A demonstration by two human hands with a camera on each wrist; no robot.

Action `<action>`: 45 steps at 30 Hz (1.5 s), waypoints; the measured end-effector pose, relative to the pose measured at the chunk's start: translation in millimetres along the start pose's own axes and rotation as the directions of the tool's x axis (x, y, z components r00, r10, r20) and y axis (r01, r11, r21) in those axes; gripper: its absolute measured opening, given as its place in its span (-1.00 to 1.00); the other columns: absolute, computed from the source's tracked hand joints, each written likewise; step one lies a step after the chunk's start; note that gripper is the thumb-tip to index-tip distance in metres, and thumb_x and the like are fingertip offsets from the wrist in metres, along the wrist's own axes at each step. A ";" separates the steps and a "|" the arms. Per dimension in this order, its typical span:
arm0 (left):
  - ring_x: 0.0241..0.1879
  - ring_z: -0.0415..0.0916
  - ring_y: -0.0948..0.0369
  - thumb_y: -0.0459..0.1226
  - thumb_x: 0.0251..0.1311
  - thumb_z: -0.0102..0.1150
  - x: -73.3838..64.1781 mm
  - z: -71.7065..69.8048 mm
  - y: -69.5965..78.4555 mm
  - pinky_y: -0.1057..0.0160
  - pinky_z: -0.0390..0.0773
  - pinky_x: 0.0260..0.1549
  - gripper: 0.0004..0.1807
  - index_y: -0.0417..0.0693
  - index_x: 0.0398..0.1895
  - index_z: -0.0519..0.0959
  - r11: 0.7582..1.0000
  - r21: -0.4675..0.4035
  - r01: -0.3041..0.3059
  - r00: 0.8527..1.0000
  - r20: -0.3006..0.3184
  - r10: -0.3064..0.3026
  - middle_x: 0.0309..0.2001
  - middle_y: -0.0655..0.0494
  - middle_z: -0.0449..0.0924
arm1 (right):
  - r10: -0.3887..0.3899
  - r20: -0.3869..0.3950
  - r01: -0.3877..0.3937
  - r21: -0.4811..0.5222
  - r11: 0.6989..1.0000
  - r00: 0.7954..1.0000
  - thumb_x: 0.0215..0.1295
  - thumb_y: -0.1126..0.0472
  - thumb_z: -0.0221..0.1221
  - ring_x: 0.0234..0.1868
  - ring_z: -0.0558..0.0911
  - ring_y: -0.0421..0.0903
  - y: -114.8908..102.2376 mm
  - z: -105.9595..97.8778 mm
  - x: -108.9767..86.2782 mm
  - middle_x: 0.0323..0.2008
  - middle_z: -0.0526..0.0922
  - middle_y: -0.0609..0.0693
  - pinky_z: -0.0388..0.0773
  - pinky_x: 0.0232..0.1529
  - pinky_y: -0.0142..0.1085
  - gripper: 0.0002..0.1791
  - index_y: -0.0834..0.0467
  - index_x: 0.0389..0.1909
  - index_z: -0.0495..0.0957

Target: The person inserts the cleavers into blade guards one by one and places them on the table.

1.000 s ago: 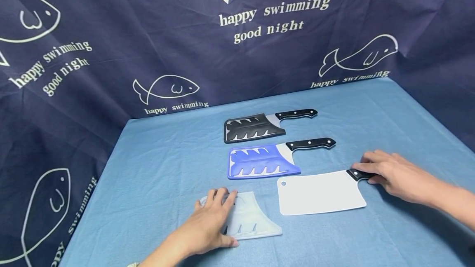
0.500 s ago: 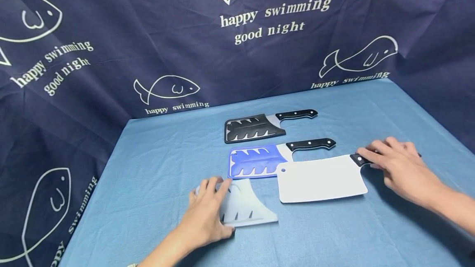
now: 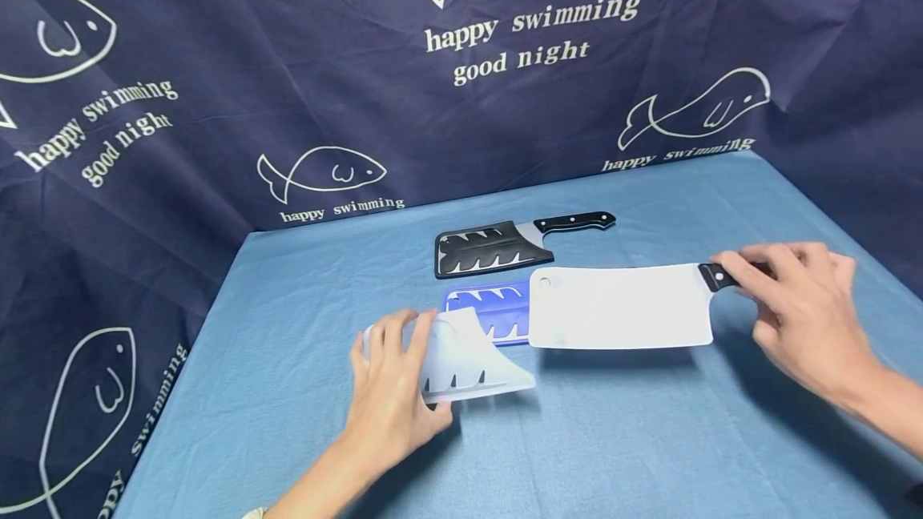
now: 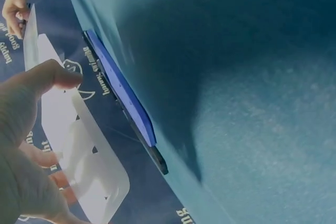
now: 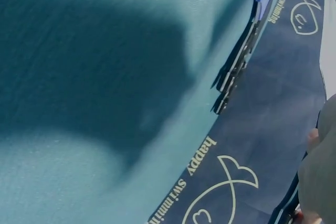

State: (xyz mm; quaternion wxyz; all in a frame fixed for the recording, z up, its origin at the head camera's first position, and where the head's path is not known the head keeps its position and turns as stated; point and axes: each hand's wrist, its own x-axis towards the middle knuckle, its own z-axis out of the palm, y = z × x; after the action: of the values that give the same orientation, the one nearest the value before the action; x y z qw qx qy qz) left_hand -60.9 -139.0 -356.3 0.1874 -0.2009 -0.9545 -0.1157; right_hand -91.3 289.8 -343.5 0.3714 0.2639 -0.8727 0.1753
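In the head view my left hand (image 3: 392, 383) grips a translucent white blade cover (image 3: 469, 355) by its closed end, thumb on the lower edge and fingers on the upper. The cover is lifted off the cloth, its open side facing right. My right hand (image 3: 808, 311) holds a cleaver (image 3: 620, 307) by its black handle, the bare white blade raised and pointing left. A small gap separates blade and cover. In the left wrist view the cover (image 4: 79, 140) hangs above the table in my left hand (image 4: 26, 135). Only part of my right hand (image 5: 317, 166) shows in the right wrist view.
A cleaver in a black cover (image 3: 490, 251) lies at the back. In front of it lies a blue cover (image 3: 486, 307) on another cleaver, partly hidden behind the raised blade. The blue cloth (image 3: 303, 327) meets a dark printed curtain (image 3: 346, 86) behind.
Both hands have risen from the table, the left with the white cover and the right with the cleaver. The cleaver's blade now hides much of the blue-covered one.
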 end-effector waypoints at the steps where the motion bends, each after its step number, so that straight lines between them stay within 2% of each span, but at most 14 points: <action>1: 0.20 0.17 -0.06 -0.08 -0.62 0.53 1.0 -0.8 0.1 -0.37 0.11 0.11 0.18 0.02 0.36 0.28 1.000 0.005 0.000 1.000 -0.013 0.000 0.18 -0.04 0.27 | 0.001 -0.017 -0.001 -0.001 1.000 1.000 -0.17 0.40 -0.19 -0.26 0.31 0.33 -2.1 -0.4 2.1 -0.22 0.49 0.28 -0.02 -0.28 0.23 -0.41 0.22 -0.05 0.55; 7: 0.19 0.18 -0.08 -0.08 -0.62 0.54 4.8 -3.5 0.5 -0.38 0.11 0.11 0.17 0.00 0.34 0.30 1.000 0.019 0.007 0.997 -0.072 -0.006 0.17 -0.08 0.29 | 0.004 -0.066 -0.003 0.012 1.000 0.998 -0.13 0.37 -0.20 -0.27 0.31 0.36 -9.2 -2.5 8.4 -0.24 0.50 0.28 -0.02 -0.28 0.25 -0.46 0.22 -0.09 0.58; 16: 0.19 0.18 -0.07 -0.10 -0.59 0.54 7.1 -4.3 0.8 -0.36 0.04 0.14 0.12 -0.01 0.31 0.32 1.000 0.009 0.013 0.992 -0.125 -0.012 0.15 -0.06 0.30 | -0.007 0.015 0.008 -0.013 1.000 1.000 -0.05 0.36 -0.20 -0.23 0.32 0.34 -8.1 -4.2 5.5 -0.21 0.49 0.28 0.01 -0.26 0.23 -0.47 0.20 -0.06 0.56; 19: 0.20 0.18 -0.06 -0.10 -0.60 0.54 7.1 -4.4 1.0 -0.36 0.05 0.14 0.12 0.00 0.31 0.32 1.000 0.008 0.014 0.992 -0.127 -0.013 0.15 -0.06 0.30 | -0.006 0.015 0.006 -0.014 1.000 1.000 -0.05 0.36 -0.21 -0.23 0.32 0.35 -9.2 -4.1 5.9 -0.22 0.48 0.27 0.02 -0.26 0.23 -0.47 0.20 -0.05 0.56; 25: 0.20 0.18 -0.06 -0.10 -0.58 0.53 6.7 -4.4 1.5 -0.36 0.03 0.15 0.12 -0.01 0.32 0.32 1.000 0.001 0.015 0.992 -0.127 -0.015 0.15 -0.06 0.29 | -0.016 -0.062 0.017 0.016 1.000 0.998 -0.11 0.41 -0.17 -0.28 0.31 0.35 -15.1 -2.9 10.4 -0.26 0.49 0.28 -0.02 -0.30 0.23 -0.49 0.23 -0.11 0.57; 30: 0.19 0.18 -0.06 -0.10 -0.58 0.53 6.3 -4.1 1.7 -0.34 0.06 0.13 0.11 0.00 0.32 0.33 1.000 -0.002 0.017 0.992 -0.128 -0.017 0.15 -0.05 0.30 | -0.020 -0.077 0.020 0.010 1.000 0.997 -0.13 0.41 -0.22 -0.29 0.30 0.37 -20.3 -5.1 13.8 -0.26 0.48 0.29 -0.03 -0.30 0.25 -0.47 0.23 -0.12 0.56; 38: 0.18 0.19 -0.06 -0.10 -0.62 0.52 6.9 -3.5 4.3 -0.30 0.12 0.06 0.12 0.04 0.32 0.34 1.000 -0.012 0.018 0.993 -0.117 -0.019 0.16 -0.04 0.31 | -0.055 -0.068 0.055 -0.010 0.998 0.996 -0.16 0.37 -0.31 -0.28 0.29 0.40 -22.8 -7.2 15.8 -0.26 0.47 0.31 -0.06 -0.30 0.31 -0.40 0.21 -0.10 0.55; 41: 0.18 0.19 -0.06 -0.11 -0.62 0.52 7.2 -2.9 4.4 -0.30 0.12 0.05 0.11 0.04 0.31 0.35 1.000 -0.016 0.014 0.992 -0.124 -0.016 0.15 -0.03 0.31 | -0.059 -0.057 0.058 -0.023 0.998 0.997 -0.18 0.39 -0.30 -0.28 0.30 0.40 -24.0 -7.0 16.7 -0.25 0.46 0.30 -0.05 -0.30 0.33 -0.40 0.18 -0.10 0.54; 45: 0.19 0.19 -0.06 -0.12 -0.62 0.53 9.7 -2.7 7.5 -0.29 0.12 0.05 0.12 0.04 0.31 0.35 0.999 -0.038 0.004 0.992 -0.124 -0.008 0.15 -0.03 0.32 | -0.051 -0.016 0.051 -0.021 0.998 0.999 -0.31 0.46 -0.21 -0.24 0.32 0.37 -26.7 -3.9 14.8 -0.22 0.47 0.26 -0.02 -0.27 0.32 -0.34 0.14 -0.07 0.53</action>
State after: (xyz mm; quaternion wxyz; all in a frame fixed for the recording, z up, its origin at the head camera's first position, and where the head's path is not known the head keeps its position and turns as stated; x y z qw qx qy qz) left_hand -65.1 -129.8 -348.9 0.2423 -0.1940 -0.9392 -0.1467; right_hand -82.0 265.5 -327.0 0.3857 0.2808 -0.8644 0.1588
